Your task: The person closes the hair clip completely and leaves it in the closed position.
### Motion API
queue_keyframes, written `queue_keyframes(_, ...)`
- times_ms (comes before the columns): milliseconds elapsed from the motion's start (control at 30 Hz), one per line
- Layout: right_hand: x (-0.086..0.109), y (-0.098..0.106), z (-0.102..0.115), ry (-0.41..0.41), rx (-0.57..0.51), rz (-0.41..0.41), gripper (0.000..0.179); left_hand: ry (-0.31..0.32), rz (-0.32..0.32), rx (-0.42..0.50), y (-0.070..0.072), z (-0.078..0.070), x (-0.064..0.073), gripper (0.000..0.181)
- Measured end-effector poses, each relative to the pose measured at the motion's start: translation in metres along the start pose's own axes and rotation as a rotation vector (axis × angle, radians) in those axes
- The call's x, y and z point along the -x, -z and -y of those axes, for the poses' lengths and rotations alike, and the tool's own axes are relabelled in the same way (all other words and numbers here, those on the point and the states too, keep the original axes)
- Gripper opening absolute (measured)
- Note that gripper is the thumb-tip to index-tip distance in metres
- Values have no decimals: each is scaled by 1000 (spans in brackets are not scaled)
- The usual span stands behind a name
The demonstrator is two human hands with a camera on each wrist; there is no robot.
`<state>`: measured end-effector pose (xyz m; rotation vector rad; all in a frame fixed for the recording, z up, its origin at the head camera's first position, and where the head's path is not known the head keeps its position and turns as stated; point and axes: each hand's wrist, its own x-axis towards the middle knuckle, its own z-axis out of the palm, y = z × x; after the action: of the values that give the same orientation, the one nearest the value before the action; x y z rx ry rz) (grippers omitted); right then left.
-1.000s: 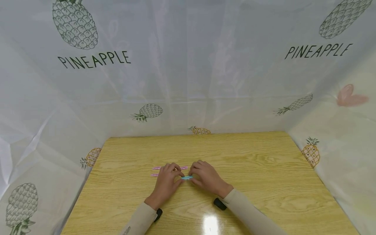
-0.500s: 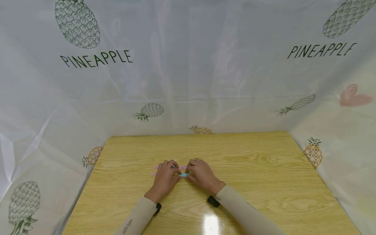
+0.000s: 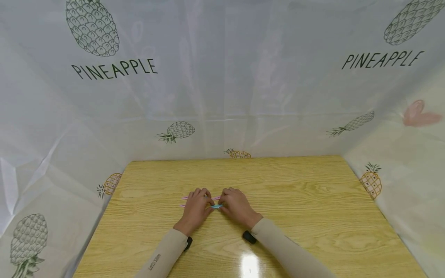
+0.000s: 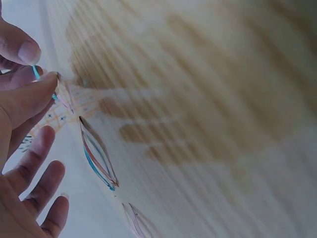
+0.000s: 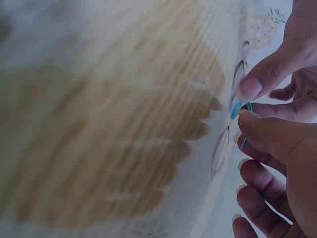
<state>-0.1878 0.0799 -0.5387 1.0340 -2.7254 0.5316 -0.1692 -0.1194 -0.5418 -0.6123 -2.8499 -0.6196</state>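
In the head view, a light-blue hair clip (image 3: 216, 206) spans the short gap between both hands. My left hand (image 3: 196, 207) pinches its left end between thumb and forefinger, and my right hand (image 3: 237, 207) pinches the other. Both wrist views show only slivers of this clip (image 4: 35, 72) between the fingertips, with the left hand's other fingers spread loosely. Beyond my hands are pink hair clips (image 3: 217, 198) on the table, partly covered by the left hand. A blue clip (image 4: 94, 166) lies near a pink clip (image 4: 132, 218) in the left wrist view.
The wood-grain table (image 3: 295, 216) is glossy and mirrors the hands in the wrist views. A white pineapple-print sheet (image 3: 222, 85) rises behind it and along both sides. Dark wrist-worn devices (image 3: 249, 237) sit under the sleeves.
Both hands come closer together, the right one shifting left. The light-blue clip moves slightly left with them and stays pinched at both ends.
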Motion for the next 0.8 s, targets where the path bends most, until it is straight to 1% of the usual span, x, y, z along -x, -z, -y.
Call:
queue_keyframes(233, 0, -6, 1, -23, -27, -5, 9, 4, 28, -14, -3, -1, 0, 10)
queue_keyframes(367, 1, -9, 0, -28, -9, 2, 9, -1, 41, -13, -3, -3, 1, 9)
queue_keyframes(533, -1, -9, 0, -44, 14, 22, 10, 0, 40, -17, -4, -2, -2, 9)
queue_keyframes(800, -5, -5, -1, -64, -6, 42, 11, -11, 38, -68, -3, -1, -7, 8)
